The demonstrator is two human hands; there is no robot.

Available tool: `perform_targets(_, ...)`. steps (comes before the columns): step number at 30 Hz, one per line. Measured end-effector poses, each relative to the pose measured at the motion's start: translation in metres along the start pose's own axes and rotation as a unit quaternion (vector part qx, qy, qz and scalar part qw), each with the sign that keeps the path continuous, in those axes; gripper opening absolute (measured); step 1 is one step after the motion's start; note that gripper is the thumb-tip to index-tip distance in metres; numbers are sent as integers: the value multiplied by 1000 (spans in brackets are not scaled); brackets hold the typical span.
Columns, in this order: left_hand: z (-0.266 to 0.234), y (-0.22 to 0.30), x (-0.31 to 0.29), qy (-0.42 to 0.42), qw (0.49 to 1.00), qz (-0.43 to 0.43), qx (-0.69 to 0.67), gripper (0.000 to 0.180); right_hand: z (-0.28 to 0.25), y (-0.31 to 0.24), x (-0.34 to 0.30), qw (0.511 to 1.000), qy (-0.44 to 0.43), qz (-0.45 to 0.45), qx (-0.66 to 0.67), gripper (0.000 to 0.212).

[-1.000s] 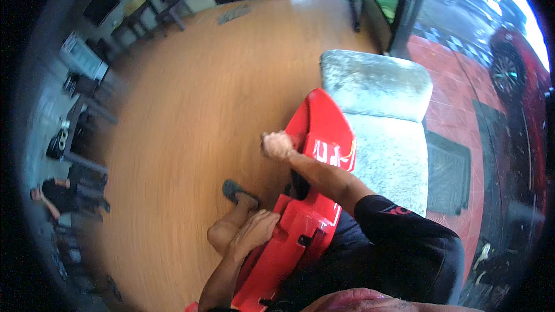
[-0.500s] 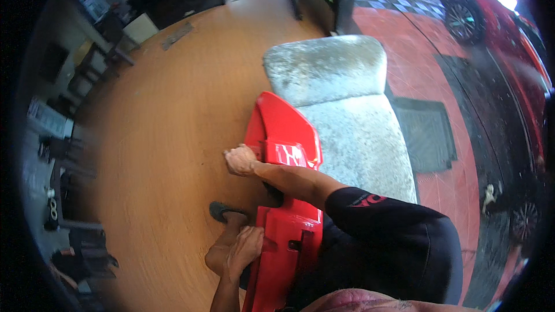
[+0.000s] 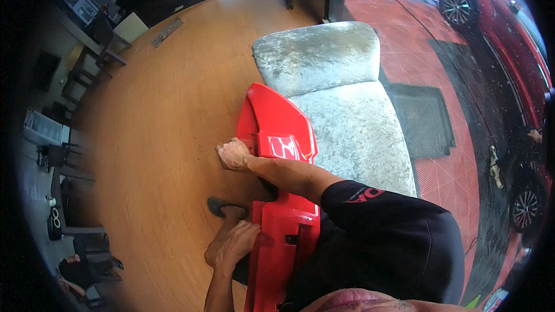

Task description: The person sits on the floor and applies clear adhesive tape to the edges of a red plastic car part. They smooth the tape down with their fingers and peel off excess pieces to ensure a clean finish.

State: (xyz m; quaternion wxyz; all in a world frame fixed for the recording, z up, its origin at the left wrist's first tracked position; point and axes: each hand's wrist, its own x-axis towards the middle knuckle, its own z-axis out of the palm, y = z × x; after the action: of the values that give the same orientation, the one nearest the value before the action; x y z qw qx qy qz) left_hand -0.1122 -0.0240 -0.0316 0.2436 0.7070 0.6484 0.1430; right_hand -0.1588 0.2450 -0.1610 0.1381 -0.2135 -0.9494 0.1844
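Curling at the left edge of a long, glossy red plastic panel [image 3: 281,212], the bare right hand [image 3: 233,155] is staying nearer its pointed far end, the bare left hand [image 3: 239,240] lower down; fingertips are hiding, so I can't tell whether either is clamping. Lying just right of both hands, the panel is running lengthwise away from the torso, the right forearm [image 3: 289,173] covering its middle, its lower end dropping from view. Beyond its tip, a mottled grey fabric seat [image 3: 352,133] is standing, contact unclear.

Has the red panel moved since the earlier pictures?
No, not noticeably: the red panel keeps its upper tip by the lower left of the grey backrest; the whole view shifted.
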Motion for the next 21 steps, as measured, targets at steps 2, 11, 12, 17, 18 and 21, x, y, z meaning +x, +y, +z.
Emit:
perform_targets(2, 1, 3, -3, 15, 1000, 9, 6, 7, -5, -5, -3, 999, -26, 4, 20, 19)
perform_targets(11, 21, -9, -18, 56, 998, 23, -14, 6, -1, -4, -3, 1000, -24, -16, -1, 19)
perform_targets(12, 18, -9, -15, 52, 998, 24, -18, 5, -1, -1, -1, 999, -35, -13, -3, 19)
perform_targets(17, 14, -6, -10, 27, 1000, 6, 0, 1, 3, 7, -3, 999, 11, -28, -33, 18)
perform_targets(18, 16, -7, -11, 28, 999, 11, 12, 2, 5, 9, -1, 999, 1, -27, -37, 18)
perform_targets(21, 24, -1, -8, 63, 998, 9, 4, 4, 7, 16, -1, 999, -11, -23, -29, 16)
